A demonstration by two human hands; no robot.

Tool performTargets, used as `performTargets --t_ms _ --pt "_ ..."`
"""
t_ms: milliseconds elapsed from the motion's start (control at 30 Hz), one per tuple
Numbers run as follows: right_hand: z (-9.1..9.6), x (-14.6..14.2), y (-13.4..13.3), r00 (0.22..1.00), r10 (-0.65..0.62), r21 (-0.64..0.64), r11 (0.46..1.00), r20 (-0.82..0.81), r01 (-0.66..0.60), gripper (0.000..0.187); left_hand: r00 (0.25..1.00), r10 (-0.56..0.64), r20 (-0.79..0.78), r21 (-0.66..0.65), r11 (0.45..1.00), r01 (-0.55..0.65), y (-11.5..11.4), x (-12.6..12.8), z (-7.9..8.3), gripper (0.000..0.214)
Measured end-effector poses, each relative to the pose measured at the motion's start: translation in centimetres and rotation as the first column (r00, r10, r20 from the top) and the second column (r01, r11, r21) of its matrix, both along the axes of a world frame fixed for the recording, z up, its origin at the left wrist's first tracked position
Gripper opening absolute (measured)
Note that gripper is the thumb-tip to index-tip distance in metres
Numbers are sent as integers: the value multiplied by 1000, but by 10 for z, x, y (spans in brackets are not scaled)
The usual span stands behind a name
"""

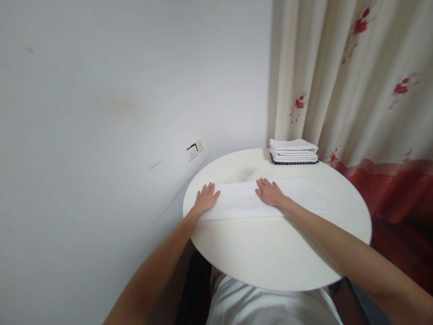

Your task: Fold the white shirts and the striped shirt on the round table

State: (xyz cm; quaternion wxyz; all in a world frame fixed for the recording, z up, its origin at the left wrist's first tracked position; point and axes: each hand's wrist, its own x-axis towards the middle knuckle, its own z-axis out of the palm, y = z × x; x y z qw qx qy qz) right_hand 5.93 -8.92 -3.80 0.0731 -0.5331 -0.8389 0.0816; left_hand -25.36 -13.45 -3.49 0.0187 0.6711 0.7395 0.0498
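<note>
A long strip of folded white cloth [237,203] lies flat across the round white table [270,253]. My left hand [205,199] rests palm down at the cloth's left end, its fingers stretched out. Near the middle of the strip, my right hand [269,192] presses flat on the cloth with its fingers extended. Neither hand grips anything. Part of the cloth is hidden under my right hand and forearm.
At the table's back right, a stack of folded white cloths [293,151] sits on a black-and-white patterned piece [294,162]. A wall socket [191,152] is on the white wall to the left. Floral curtains [338,90] hang behind on the right.
</note>
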Motion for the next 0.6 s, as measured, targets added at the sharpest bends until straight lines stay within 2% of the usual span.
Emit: performTargets --t_ms 100,267,467,600 --pt "0 0 -1 1000 -1 10 1000 -2 1 62 999 52 16 14 999 -53 -6 -19 4 61" --pt "5 -2 -9 1000 -3 31 1000 0 3 59 993 117 31 7 993 -117 -18 -34 22 57" --pt "11 -13 -26 996 88 -30 996 -28 -89 61 982 161 99 -115 982 -149 -29 -33 37 45" --pt "10 -18 -33 996 88 -42 995 -18 -88 63 977 165 137 -147 979 -145 -29 -27 44 46"
